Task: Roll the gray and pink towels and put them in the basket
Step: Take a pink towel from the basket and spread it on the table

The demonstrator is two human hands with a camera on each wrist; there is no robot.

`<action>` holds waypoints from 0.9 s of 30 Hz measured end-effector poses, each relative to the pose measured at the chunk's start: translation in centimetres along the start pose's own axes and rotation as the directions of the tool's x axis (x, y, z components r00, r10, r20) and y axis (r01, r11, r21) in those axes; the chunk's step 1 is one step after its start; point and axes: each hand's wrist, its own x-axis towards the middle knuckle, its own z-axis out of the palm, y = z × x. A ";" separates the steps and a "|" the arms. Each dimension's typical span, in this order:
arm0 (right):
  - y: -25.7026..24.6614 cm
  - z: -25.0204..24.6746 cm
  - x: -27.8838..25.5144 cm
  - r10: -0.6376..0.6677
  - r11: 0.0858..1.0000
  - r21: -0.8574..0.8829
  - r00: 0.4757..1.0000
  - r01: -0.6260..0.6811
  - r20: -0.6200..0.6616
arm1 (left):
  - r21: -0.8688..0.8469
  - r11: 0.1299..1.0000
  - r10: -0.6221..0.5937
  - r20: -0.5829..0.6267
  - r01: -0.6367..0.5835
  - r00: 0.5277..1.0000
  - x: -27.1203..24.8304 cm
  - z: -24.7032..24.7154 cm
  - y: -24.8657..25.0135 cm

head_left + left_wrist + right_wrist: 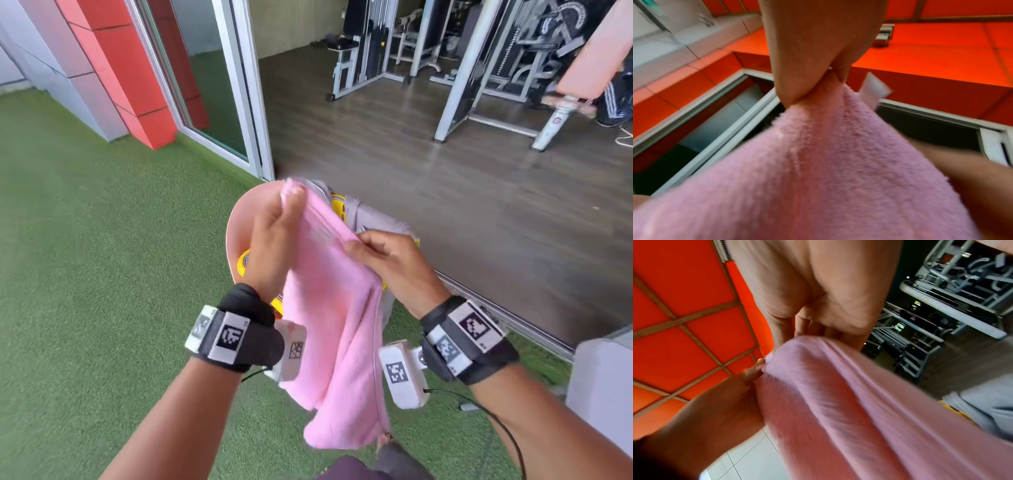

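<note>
A pink towel hangs unrolled in the air between both hands, above the grass. My left hand pinches its top corner, raised higher; in the left wrist view the fingers clamp the pink towel at its tip. My right hand grips the towel's upper edge lower and to the right; in the right wrist view its fingers curl over the pink towel. A gray towel drapes over a yellow basket just behind the hands. The basket is mostly hidden.
A pink round object stands against the basket's left side. Green artificial grass covers the ground. A sliding door frame opens onto a wooden floor with gym machines. A white box sits at the right.
</note>
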 end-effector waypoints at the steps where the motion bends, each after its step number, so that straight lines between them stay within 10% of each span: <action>1: 0.8 0.1 -0.3 0.006 1.000 -0.008 1.000 -0.006 -0.001 | 0.032 0.998 0.048 -0.104 -0.045 0.993 0.7 -0.8 0.1; 4: 1.3 -0.1 -0.7 -0.013 1.000 0.024 0.998 0.015 -0.066 | 0.168 0.981 0.126 -0.191 -0.094 0.974 1.1 -1.7 0.4; 10: -1.4 0.2 1.3 -0.102 0.985 0.129 0.988 0.117 -0.115 | 0.152 0.983 -0.145 0.317 0.101 0.937 -3.2 2.2 0.1; 18: 1.7 0.0 -0.7 0.012 0.997 0.078 0.999 -0.009 -0.039 | -0.058 0.995 -0.083 -0.002 0.083 0.997 0.2 -0.9 0.3; 23: -1.4 -0.2 1.0 -0.107 0.978 0.170 0.992 0.117 -0.067 | 0.044 0.996 -0.093 0.356 0.082 0.930 -2.5 1.9 -0.1; 27: 0.4 0.4 -0.2 -0.069 0.997 0.035 0.997 0.070 -0.025 | -0.235 0.956 -0.118 0.235 0.174 0.965 -0.3 -0.2 0.0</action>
